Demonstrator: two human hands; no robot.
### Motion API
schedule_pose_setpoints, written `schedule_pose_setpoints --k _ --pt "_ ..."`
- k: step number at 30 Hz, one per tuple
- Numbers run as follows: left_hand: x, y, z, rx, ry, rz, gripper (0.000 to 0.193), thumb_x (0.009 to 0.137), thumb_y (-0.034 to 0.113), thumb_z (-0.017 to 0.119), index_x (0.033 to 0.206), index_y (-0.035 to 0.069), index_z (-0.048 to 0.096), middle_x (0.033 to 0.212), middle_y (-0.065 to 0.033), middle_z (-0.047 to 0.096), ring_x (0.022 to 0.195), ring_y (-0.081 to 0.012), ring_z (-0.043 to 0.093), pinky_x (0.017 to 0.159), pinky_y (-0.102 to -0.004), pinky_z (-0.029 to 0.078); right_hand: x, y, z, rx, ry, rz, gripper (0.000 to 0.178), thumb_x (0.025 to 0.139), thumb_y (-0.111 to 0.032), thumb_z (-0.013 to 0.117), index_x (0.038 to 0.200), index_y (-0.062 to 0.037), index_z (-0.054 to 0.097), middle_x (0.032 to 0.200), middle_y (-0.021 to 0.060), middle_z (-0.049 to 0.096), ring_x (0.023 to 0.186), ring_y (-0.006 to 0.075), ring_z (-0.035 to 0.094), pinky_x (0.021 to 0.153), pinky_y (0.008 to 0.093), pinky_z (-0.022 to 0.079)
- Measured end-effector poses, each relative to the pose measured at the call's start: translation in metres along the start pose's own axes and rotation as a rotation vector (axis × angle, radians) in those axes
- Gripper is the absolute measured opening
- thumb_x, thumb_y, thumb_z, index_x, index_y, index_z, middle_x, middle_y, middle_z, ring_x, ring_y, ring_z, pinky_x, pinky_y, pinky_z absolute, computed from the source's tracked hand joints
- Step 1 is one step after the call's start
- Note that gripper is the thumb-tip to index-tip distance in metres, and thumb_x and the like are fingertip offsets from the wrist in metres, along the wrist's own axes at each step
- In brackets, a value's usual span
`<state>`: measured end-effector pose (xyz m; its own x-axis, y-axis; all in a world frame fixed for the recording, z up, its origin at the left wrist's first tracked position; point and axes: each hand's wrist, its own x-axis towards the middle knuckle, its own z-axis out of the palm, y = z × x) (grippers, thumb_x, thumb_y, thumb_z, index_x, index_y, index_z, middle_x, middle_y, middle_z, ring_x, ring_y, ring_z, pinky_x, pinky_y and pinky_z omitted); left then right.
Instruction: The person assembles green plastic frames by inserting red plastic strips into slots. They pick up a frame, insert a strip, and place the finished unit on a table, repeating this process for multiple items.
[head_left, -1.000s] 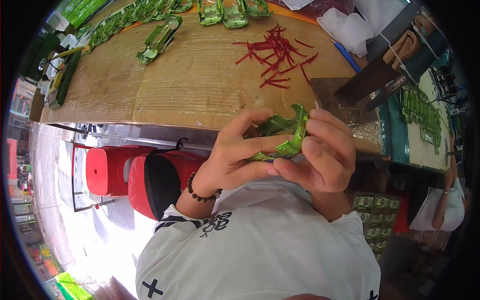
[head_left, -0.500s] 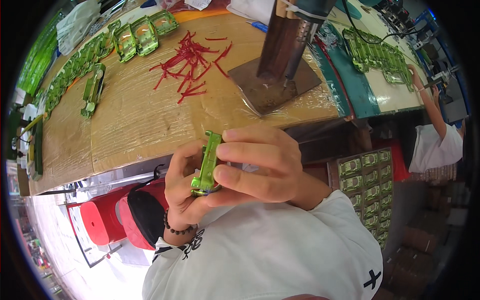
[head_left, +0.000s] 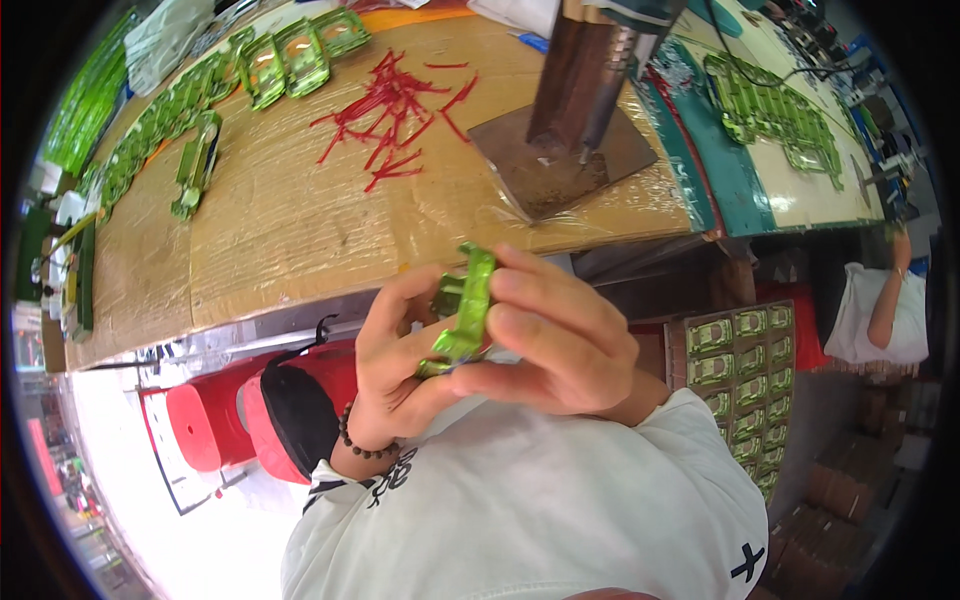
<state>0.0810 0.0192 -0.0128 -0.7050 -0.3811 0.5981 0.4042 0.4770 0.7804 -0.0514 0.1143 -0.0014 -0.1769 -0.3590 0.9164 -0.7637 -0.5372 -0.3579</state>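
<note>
Between my two hands, just off the table's front edge, is a shiny green toy-car body shell, tilted with one long side turned up. My left hand wraps its fingers round the shell's left side and lower end. The fingertips of my right hand press on its right side, with the thumb near the lower end. Part of the shell is hidden behind the fingers. On the table beyond lies a loose pile of thin red strips; neither hand touches it.
Several green shells line the table's far left, with one lying apart. A dark metal press column rises from a plate. A tray of green shells sits at right. Red stools stand lower left; a co-worker's arm shows far right.
Both hands and the green shell have shifted slightly right in view, and the shell has tilted a little. My right fingers have spread somewhat. The co-worker's arm has drawn back from the far table.
</note>
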Motion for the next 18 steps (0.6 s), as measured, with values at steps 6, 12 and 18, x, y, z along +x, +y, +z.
schedule_pose_setpoints --k 6,12,18 --pt "-0.002 0.000 0.005 0.026 0.034 0.003 0.040 0.075 0.026 0.069 0.106 0.002 0.061 0.112 -0.0204 0.045 0.088 -0.0244 0.053 0.066 -0.0295 0.043 -0.009 0.008 0.003 0.219 -0.066 0.115 0.063 0.066 -0.022 0.078 0.116 0.0040 0.050 0.117 0.0244 0.049 0.108 0.0336 0.052 0.085 0.0366 0.047" --pt "-0.006 0.001 0.017 -0.129 0.052 -0.143 0.034 0.079 0.023 0.064 0.103 -0.001 0.060 0.114 -0.0193 0.045 0.096 -0.0281 0.050 0.079 -0.0349 0.041 -0.046 0.006 0.019 0.408 -0.004 0.240 0.094 0.062 -0.040 0.078 0.130 0.0042 0.029 0.133 0.0243 0.026 0.120 0.0332 0.036 0.090 0.0392 0.040" --pt "-0.002 0.005 0.022 -0.132 0.036 -0.425 0.040 0.094 0.030 0.040 0.105 -0.005 0.056 0.106 -0.0214 0.050 0.103 -0.0305 0.049 0.083 -0.0346 0.040 -0.044 0.003 0.005 0.440 -0.073 0.518 0.081 0.067 -0.018 0.077 0.130 0.0001 0.030 0.136 0.0206 0.025 0.117 0.0286 0.042 0.085 0.0343 0.046"
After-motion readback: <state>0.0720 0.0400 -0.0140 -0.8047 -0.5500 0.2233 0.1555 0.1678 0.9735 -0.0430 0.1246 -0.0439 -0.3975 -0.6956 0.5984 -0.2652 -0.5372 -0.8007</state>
